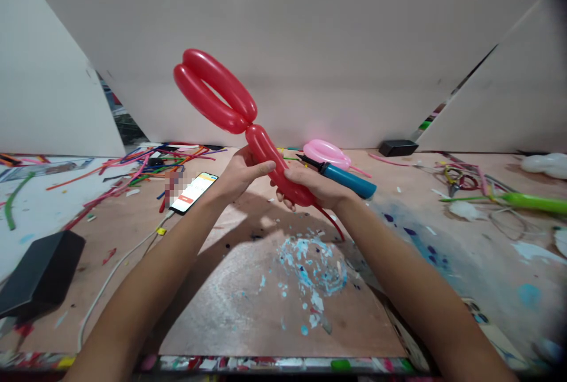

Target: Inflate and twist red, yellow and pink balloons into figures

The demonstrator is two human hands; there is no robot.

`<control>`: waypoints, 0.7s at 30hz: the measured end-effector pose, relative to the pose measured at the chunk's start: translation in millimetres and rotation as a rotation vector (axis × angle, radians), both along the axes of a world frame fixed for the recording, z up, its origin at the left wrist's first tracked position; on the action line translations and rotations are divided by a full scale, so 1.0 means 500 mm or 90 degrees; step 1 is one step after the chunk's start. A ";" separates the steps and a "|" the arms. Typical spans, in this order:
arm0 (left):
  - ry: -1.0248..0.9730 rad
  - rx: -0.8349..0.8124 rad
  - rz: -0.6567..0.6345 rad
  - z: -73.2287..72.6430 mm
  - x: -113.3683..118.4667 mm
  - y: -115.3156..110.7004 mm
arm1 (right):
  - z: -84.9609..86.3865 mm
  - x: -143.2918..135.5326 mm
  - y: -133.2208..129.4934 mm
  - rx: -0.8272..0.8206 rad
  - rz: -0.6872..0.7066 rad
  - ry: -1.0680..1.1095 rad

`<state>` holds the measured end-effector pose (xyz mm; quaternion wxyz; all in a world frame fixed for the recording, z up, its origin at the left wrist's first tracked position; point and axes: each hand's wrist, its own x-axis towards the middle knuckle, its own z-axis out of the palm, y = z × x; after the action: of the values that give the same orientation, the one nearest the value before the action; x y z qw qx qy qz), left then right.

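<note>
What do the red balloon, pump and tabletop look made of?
Red balloon: probably latex, glossy; bright highlights line its taut, twisted segments.
Pump: likely hard plastic, smooth with a soft sheen; its barrel looks rigid.
Tabletop: possibly wood or board, scuffed and patchily shiny; no clear grain settles it.

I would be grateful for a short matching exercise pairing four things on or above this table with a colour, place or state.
1. Red balloon
2. Phone
3. Pump
4. Pink balloon

A. Blue body
B. Just behind the pump
C. Held by the left hand and right hand
D. Screen lit

Pairs: 1-C, 2-D, 3-A, 4-B.
</note>
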<state>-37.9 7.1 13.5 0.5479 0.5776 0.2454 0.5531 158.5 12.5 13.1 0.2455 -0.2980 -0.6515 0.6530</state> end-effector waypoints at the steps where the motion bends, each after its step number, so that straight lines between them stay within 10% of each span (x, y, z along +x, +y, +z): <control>1: -0.024 -0.018 -0.012 0.006 0.005 -0.006 | 0.001 -0.003 -0.002 -0.029 0.020 0.024; 9: -0.147 -0.169 0.080 0.027 0.058 -0.053 | -0.040 -0.079 -0.040 -0.061 0.069 -0.030; 21: -0.185 -0.132 0.160 0.016 0.071 -0.041 | -0.037 -0.104 -0.065 0.015 -0.033 -0.108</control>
<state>-2.5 -13.2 21.5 0.5606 0.3972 0.2892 0.6666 106.4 -19.9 -5.6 0.2097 -0.3658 -0.6699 0.6111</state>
